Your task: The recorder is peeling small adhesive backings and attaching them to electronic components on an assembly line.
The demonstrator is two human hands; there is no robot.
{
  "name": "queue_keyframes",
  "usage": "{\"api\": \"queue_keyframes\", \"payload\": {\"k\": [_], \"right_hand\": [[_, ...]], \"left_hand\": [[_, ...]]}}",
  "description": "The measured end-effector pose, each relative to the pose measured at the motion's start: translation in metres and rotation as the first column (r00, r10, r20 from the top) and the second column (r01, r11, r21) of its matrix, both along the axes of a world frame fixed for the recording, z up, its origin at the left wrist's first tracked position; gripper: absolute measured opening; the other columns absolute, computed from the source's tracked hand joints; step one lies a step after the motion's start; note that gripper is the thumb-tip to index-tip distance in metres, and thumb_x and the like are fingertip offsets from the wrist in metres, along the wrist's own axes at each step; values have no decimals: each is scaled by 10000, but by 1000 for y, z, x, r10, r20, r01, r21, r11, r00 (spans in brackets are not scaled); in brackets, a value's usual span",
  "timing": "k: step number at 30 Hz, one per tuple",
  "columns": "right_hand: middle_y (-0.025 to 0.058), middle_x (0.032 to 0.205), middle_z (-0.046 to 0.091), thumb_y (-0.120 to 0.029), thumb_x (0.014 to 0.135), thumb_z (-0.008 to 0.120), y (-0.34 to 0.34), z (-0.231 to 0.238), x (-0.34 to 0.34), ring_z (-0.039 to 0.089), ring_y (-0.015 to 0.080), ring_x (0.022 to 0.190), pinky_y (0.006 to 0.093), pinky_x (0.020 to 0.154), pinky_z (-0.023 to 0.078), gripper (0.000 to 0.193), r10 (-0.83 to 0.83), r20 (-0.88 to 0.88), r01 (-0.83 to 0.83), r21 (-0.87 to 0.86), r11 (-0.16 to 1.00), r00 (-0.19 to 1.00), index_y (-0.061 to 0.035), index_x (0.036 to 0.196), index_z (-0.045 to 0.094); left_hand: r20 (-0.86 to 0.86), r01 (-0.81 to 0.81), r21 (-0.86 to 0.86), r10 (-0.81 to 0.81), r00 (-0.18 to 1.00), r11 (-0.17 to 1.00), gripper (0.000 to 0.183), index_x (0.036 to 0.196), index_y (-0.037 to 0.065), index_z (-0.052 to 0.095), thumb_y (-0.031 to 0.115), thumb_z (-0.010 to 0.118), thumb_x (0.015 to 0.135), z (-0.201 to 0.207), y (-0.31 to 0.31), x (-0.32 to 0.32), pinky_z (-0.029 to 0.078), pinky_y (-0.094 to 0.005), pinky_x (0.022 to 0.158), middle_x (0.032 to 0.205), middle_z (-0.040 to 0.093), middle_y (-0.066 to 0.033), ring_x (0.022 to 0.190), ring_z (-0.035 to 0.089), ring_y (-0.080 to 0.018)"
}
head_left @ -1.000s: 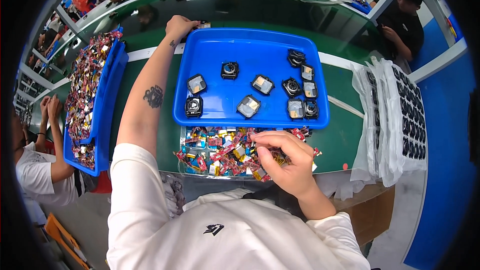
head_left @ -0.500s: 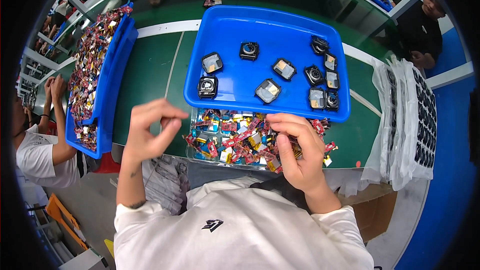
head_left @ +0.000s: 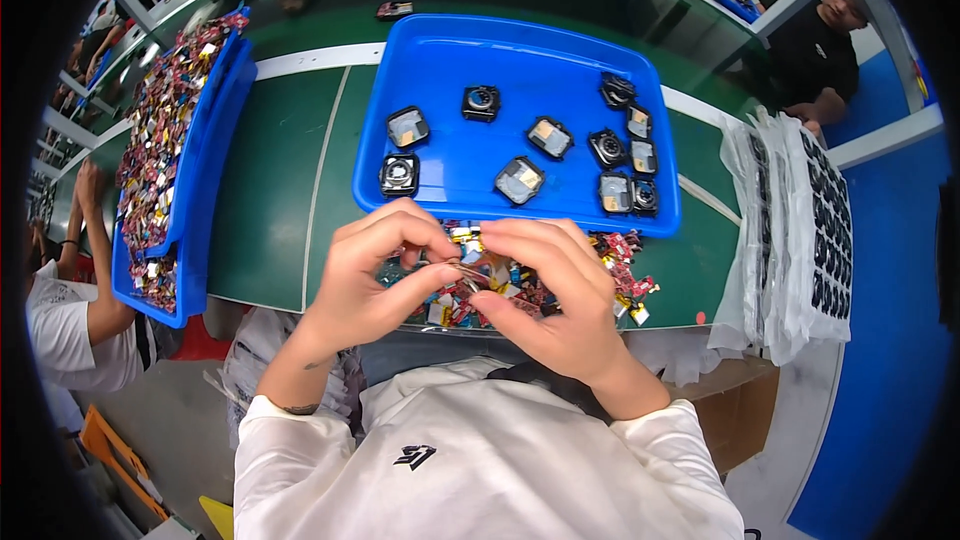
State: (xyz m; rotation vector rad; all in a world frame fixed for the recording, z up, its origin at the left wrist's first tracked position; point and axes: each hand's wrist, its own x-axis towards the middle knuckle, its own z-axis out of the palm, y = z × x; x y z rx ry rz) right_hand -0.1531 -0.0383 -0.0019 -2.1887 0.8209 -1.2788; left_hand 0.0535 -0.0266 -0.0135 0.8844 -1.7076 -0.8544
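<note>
Over the near edge of the blue tray [head_left: 515, 32], my two hands meet above a heap of small red boards with yellow, white and blue parts [head_left: 525, 285]. My left hand [head_left: 385, 270] is closed in a pinch, thumb and forefinger together on a small thin piece [head_left: 468, 278] too blurred to name. From the other side my right hand [head_left: 560, 295] curls round the same piece, thumb at its lower end; its inner fingers are partly hidden. Inside the tray lie several black watch cases [head_left: 520, 180], some with the round back up, others showing a pale inside.
To the left stands a long blue bin [head_left: 195, 190] heaped with similar small boards, a co-worker's arms [head_left: 92, 220] beyond it. Plastic-wrapped sheets of black parts [head_left: 825, 230] are at the right. Behind the tray runs a green conveyor [head_left: 290, 25]. Another person [head_left: 815, 55] is at the far right.
My left hand has moved right and come together with my right hand over the heap, a thin piece now between them. The right hand has shifted slightly left. The whole view has shifted a little.
</note>
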Motion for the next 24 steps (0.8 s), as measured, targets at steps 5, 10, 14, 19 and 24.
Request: {"api": "queue_keyframes", "payload": {"k": [5,10,14,19,24], "right_hand": [[90,929,684,-78,729,759,-8,-4,-6,624,241,841,337,722,497,185,-49,-86,47,-25,999,995,-12,881,677],[92,909,691,6,703,740,-10,-7,-17,637,242,829,332,720,494,196,-172,-33,173,30,985,985,-10,890,682],[124,1093,660,-38,679,762,-13,6,-17,601,263,983,339,832,461,374,-103,-55,105,39,994,993,0,1038,666],[96,864,690,-19,751,725,-12,-4,-11,634,216,794,318,736,474,95,149,29,-152,179,972,988,-2,827,673],[84,798,686,-9,753,712,-8,-4,-15,636,210,742,312,696,478,70,151,-2,-146,225,963,989,-9,798,658]], "left_hand": [[-24,-2,13,2,1000,1000,180,958,-7,663,-24,711,785,-3,-7,-21,411,-222,597,823,611,-56,683,509,-87],[-340,87,379,51,939,921,186,974,-34,628,-41,707,806,-3,-3,-16,423,-195,682,896,598,-34,761,515,-57],[-429,62,385,119,895,921,186,951,-28,619,-47,719,795,-2,2,-18,443,-202,698,912,595,-40,773,525,-58],[-438,142,270,-10,899,952,150,915,-30,618,-63,705,798,-3,3,-29,469,-222,700,902,609,-65,794,555,-87],[-495,135,306,36,868,942,91,891,-38,625,-69,672,819,-5,4,-28,479,-227,689,864,626,-97,773,587,-116]]}}
